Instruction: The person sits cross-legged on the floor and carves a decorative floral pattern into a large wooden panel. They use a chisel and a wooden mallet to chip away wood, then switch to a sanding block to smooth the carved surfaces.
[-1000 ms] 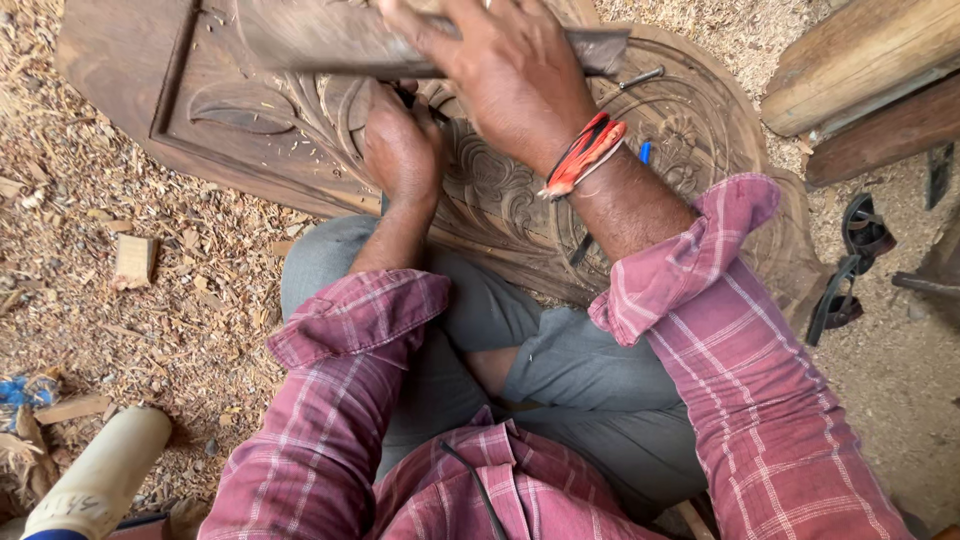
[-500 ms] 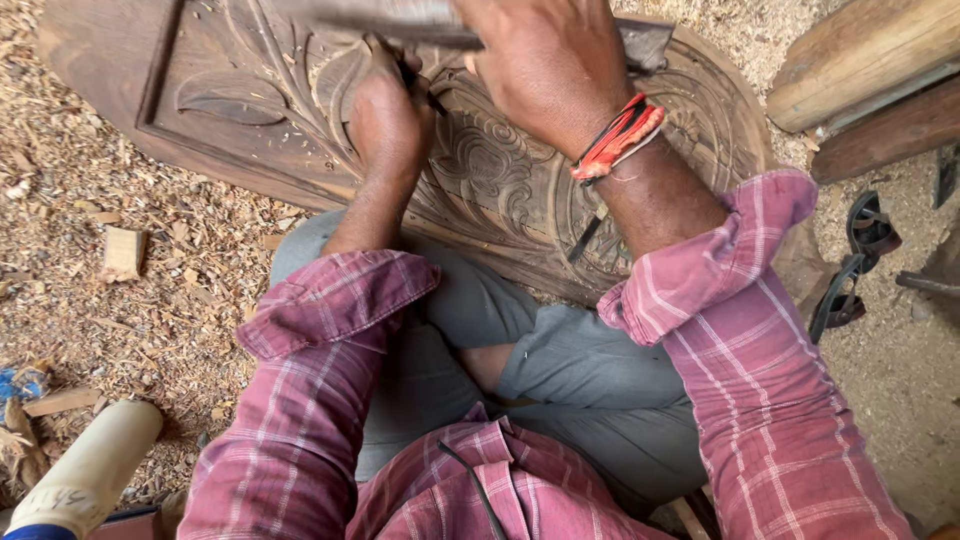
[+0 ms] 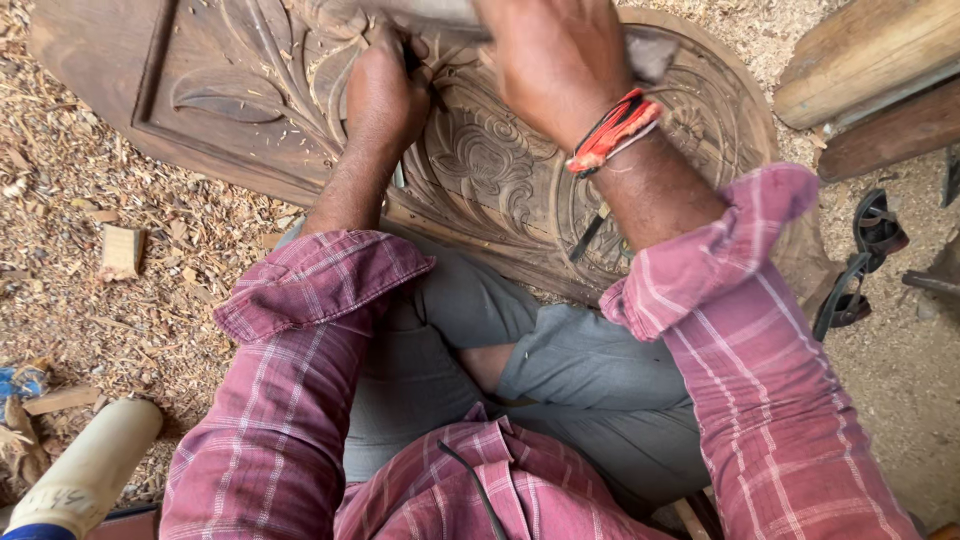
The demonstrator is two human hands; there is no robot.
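The ground around you was bare dirt littered with wood chips (image 3: 150, 300) and shavings, with timber beams (image 3: 870, 60) at the upper right and a pair of sandals (image 3: 860, 260) beside your right knee. You sat with the carved panel (image 3: 500, 170) lying flat in front of your legs, its near edge resting against your knees.

Your left hand (image 3: 385, 95) was closed in a tight fist around a chisel (image 3: 412, 62), of which only a dark bit showed above the knuckles; the tip was hidden among the floral relief near the panel's middle. Your right hand (image 3: 555, 60) was wrapped firmly around a mallet (image 3: 640, 45), a blocky length of wood held across the top of the panel just beside the chisel, with red bands (image 3: 612, 130) on the wrist. A 2nd chisel (image 3: 590, 232) lay loose on the carving under your right forearm.

The panel looked like dense, heavy hardwood: stiff, unlikely to slide under blows, but with thin raised petals and leaf edges that I judged could chip. If you had to shift it, the plain flat border at the left end (image 3: 90, 60) looked the safest place to take hold, not the relief. The chisel was slim and would want a grip low on the shaft for control. A pale cylinder (image 3: 85, 470) lay by your left side.
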